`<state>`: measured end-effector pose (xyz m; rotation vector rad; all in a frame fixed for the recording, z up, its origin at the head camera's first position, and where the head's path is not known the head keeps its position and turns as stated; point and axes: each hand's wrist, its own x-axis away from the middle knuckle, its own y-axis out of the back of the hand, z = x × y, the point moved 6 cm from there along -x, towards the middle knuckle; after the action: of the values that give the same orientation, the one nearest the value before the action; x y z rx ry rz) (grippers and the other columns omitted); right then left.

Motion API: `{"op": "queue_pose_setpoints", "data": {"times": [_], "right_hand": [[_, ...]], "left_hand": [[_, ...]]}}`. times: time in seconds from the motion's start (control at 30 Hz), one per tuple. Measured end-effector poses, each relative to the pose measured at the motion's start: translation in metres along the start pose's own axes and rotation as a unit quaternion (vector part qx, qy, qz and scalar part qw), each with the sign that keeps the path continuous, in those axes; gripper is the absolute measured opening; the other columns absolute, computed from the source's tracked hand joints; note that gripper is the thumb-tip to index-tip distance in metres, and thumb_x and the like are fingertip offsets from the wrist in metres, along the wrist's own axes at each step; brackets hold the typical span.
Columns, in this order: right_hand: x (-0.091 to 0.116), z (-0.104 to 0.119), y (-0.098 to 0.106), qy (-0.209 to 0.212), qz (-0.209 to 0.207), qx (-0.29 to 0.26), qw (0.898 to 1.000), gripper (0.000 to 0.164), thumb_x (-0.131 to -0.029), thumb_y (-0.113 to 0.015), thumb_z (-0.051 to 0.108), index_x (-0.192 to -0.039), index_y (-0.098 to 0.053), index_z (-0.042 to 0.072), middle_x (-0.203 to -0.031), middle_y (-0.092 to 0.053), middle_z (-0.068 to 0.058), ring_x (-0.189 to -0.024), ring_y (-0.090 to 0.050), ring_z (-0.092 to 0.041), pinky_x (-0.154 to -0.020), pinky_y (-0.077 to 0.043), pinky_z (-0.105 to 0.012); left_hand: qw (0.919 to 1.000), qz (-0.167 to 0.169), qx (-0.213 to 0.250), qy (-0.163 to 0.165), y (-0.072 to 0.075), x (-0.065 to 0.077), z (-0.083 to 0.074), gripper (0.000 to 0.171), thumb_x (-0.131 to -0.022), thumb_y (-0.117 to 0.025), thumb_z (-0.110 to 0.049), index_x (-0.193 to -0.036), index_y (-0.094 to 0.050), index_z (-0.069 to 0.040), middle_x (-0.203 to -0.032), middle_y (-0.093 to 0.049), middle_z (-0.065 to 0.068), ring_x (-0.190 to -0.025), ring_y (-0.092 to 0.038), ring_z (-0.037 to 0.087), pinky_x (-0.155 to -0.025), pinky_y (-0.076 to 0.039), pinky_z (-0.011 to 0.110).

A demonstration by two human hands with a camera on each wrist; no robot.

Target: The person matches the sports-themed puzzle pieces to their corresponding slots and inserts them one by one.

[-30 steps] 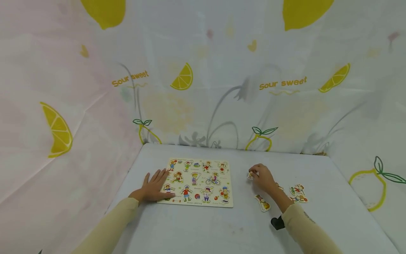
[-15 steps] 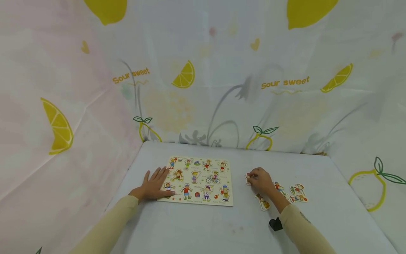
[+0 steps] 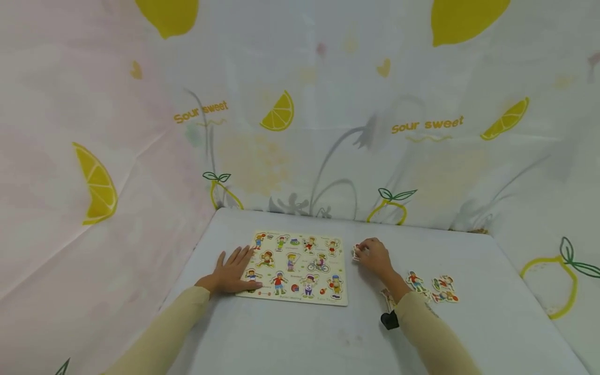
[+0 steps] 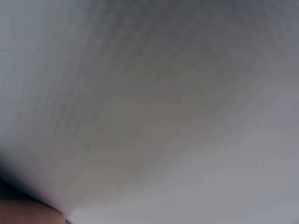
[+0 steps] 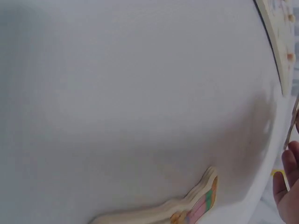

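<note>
Puzzle board [image 3: 280, 262] left of loose pieces [image 3: 415, 282], one partly behind a sleeve [image 3: 431, 333].

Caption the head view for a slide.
Left hand on the left side of a puzzle board, right hand holding a piece beside it; more pieces lie to the right.

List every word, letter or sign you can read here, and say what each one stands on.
"Sour sweet": backdrop, left part.
"Sour sweet": again on the backdrop, toward the right.
"S": a figure's shirt on the puzzle board.
Captions on the puzzle board: too small and blurred to read surely.
Marks on the right sleeve: too small to tell.
</note>
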<state>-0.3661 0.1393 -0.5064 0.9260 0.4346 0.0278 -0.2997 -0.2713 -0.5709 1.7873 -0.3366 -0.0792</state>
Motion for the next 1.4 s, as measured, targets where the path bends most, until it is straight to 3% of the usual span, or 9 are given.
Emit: {"op": "queue_pose_setpoints", "data": {"times": [0.27,0.4,0.6,0.77,0.87,1.0,1.17,1.4], "right_hand": [[-0.016,0.025,-0.024,-0.035,0.021,0.020,0.999,0.015,-0.090,-0.071,0.015,-0.093,-0.070,0.000,-0.108,-0.064,-0.021,-0.101,-0.062,-0.038,-0.086,-0.050,-0.056],[-0.024,0.048,-0.041,-0.050,0.028,0.011,0.998,0.015,-0.093,-0.068,0.018,-0.097,-0.070,0.003,-0.116,-0.062,-0.019,-0.106,-0.061,-0.036,-0.092,-0.046,-0.056],[-0.035,0.090,-0.069,-0.012,0.045,0.016,0.999,0.015,-0.096,-0.065,0.021,-0.098,-0.069,0.008,-0.120,-0.061,-0.018,-0.105,-0.060,-0.034,-0.091,-0.047,-0.055],[-0.035,0.112,-0.087,0.001,0.043,0.025,0.999,0.010,-0.095,-0.067,0.020,-0.093,-0.067,0.010,-0.114,-0.062,-0.014,-0.099,-0.060,-0.032,-0.085,-0.046,-0.051],[-0.038,0.127,-0.103,0.011,0.044,0.024,0.999,0.011,-0.095,-0.066,0.021,-0.092,-0.066,0.011,-0.114,-0.061,-0.013,-0.098,-0.059,-0.031,-0.085,-0.046,-0.050],[-0.040,0.149,-0.131,0.038,0.079,0.010,0.996,0.014,-0.097,-0.063,0.025,-0.095,-0.066,0.012,-0.117,-0.060,-0.014,-0.102,-0.059,-0.031,-0.089,-0.046,-0.051],[-0.039,0.156,-0.148,0.026,0.073,0.010,0.997,0.013,-0.096,-0.066,0.025,-0.092,-0.067,0.013,-0.117,-0.060,-0.013,-0.106,-0.058,-0.032,-0.092,-0.043,-0.054],[-0.044,0.158,-0.155,0.008,0.047,-0.054,0.997,0.011,-0.094,-0.068,0.020,-0.087,-0.067,0.010,-0.119,-0.059,-0.018,-0.111,-0.056,-0.040,-0.096,-0.041,-0.060]], "left_hand": [[0.9996,0.028,0.007,0.005,-0.001,-0.001,-0.002,0.121,-0.076,-0.048,-0.088,-0.160,-0.005,-0.012,-0.168,-0.004,0.010,-0.154,-0.004,0.036,-0.116,0.004,0.067],[0.9995,0.023,0.018,0.012,0.004,0.004,0.000,0.121,-0.075,-0.051,-0.086,-0.160,-0.007,-0.012,-0.168,-0.006,0.011,-0.154,-0.003,0.036,-0.116,0.006,0.066],[0.9997,0.010,0.009,0.022,0.003,0.008,0.005,0.119,-0.076,-0.053,-0.084,-0.160,-0.010,-0.011,-0.168,-0.009,0.010,-0.154,-0.005,0.035,-0.116,0.006,0.065],[0.9995,0.001,0.031,0.005,-0.002,0.009,-0.004,0.118,-0.076,-0.053,-0.085,-0.160,-0.013,-0.012,-0.167,-0.011,0.010,-0.154,-0.007,0.035,-0.116,0.005,0.066],[0.9994,0.001,0.035,0.004,0.002,0.011,-0.006,0.118,-0.076,-0.054,-0.085,-0.160,-0.014,-0.011,-0.167,-0.012,0.010,-0.154,-0.007,0.035,-0.116,0.005,0.066],[0.9994,0.004,0.034,0.010,0.009,0.017,-0.005,0.119,-0.075,-0.056,-0.083,-0.159,-0.016,-0.008,-0.166,-0.014,0.014,-0.153,-0.010,0.038,-0.115,0.004,0.068],[0.9997,0.003,0.025,-0.004,0.009,0.014,-0.014,0.117,-0.077,-0.053,-0.084,-0.159,-0.016,-0.009,-0.166,-0.015,0.014,-0.153,-0.011,0.038,-0.115,0.000,0.069],[0.9996,0.006,0.025,0.012,0.014,0.018,-0.012,0.115,-0.078,-0.056,-0.081,-0.160,-0.014,-0.012,-0.167,-0.013,0.008,-0.154,-0.008,0.033,-0.117,0.001,0.066]]}}
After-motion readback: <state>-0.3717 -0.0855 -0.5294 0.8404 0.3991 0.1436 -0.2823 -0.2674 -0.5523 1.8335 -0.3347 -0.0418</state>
